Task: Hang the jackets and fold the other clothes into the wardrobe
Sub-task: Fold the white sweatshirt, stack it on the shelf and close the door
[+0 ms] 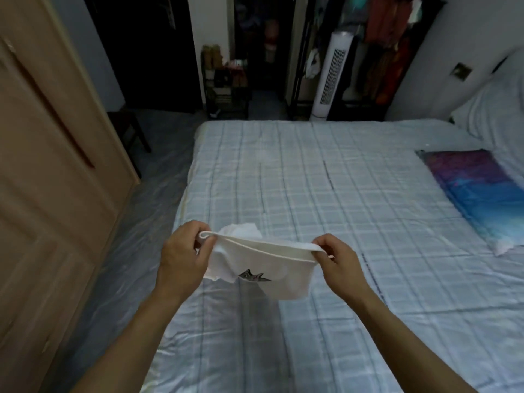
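A wooden wardrobe door point(48, 171) stood shut at the far left. Beside it, over the near edge of a bed point(326, 180) with a pale checked cover, the left hand point(183, 255) pinched one end of a white garment point(263, 265), fingers curled closed on its rolled edge. The right hand point(337, 260) pinched the other end the same way. The garment hung in the air between them, small, soft and crumpled, with a dark printed motif near its lower middle. Held only by fingertips, the limp cloth could slip or bunch unevenly, spoiling the fold.
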A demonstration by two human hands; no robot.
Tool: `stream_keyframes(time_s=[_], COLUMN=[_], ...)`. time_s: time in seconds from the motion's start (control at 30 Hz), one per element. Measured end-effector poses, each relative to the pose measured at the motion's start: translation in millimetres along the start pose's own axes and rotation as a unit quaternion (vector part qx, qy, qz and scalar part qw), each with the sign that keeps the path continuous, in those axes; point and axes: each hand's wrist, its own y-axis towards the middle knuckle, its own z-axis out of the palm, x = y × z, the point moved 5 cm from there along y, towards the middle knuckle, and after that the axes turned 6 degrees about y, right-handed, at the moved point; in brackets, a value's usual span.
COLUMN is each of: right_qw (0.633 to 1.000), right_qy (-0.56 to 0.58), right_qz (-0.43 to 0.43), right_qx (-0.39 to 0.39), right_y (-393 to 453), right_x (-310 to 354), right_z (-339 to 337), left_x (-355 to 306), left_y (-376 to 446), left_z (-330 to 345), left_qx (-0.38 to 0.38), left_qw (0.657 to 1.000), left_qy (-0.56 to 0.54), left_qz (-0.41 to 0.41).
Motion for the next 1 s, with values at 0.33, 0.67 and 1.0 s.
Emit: stream_keyframes(time_s=[0.33, 0.67, 1.0], right_qw=[0.993, 0.978, 0.966], right_qy=[0.101, -0.026, 0.011], right_qz=[-0.045, -0.175, -0.247], right_qx=[0.031, 0.106, -0.075], right_y=[-86.8, -130.0, -131.7], right_x=[55.2, 101.1, 127.4], right_z=[-84.5, -155.4, -210.5], left_x=[-128.3, -207.5, -244.6], left_y=[-48.9, -92.3, -82.8], left_z=[-71.9, -116.4, -160.1], left_qx=[-0.065, -0.109, -0.061], left_qw=[0.992, 0.992, 0.986], left_qy=[0.066, -0.002, -0.076], left_qz=[0.091, 0.061, 0.131])
